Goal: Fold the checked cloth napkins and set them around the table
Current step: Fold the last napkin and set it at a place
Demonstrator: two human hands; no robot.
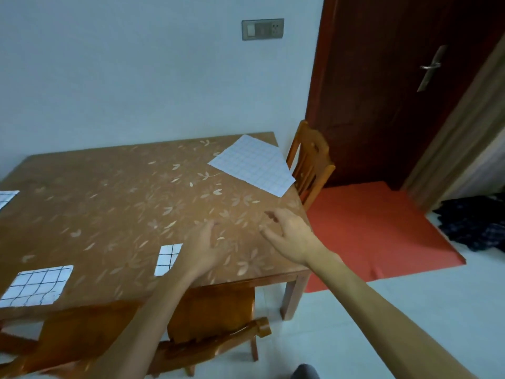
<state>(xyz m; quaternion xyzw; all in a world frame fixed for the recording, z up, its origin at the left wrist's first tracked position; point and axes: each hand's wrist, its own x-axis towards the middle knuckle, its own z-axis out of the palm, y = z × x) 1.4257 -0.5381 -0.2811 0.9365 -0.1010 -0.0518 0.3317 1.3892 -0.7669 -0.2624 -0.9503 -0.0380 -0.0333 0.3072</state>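
Observation:
An unfolded white checked napkin (pixel 254 164) lies flat at the table's far right corner, turned like a diamond. Two folded checked napkins lie along the near edge: one (pixel 37 286) at the left, one (pixel 168 258) partly hidden by my left wrist. A third folded napkin (pixel 6 197) shows at the left frame edge. My left hand (pixel 205 248) hovers over the brown flowered table (pixel 114 203), fingers apart, empty. My right hand (pixel 289 232) hangs open near the right table edge, short of the unfolded napkin.
A wooden chair (pixel 310 162) stands at the table's right side and another wooden chair (pixel 213 324) is tucked in at the near side. An orange mat (pixel 382 231) covers the floor before a dark red door (pixel 396 86). Dark clothes (pixel 475 225) are heaped at the right.

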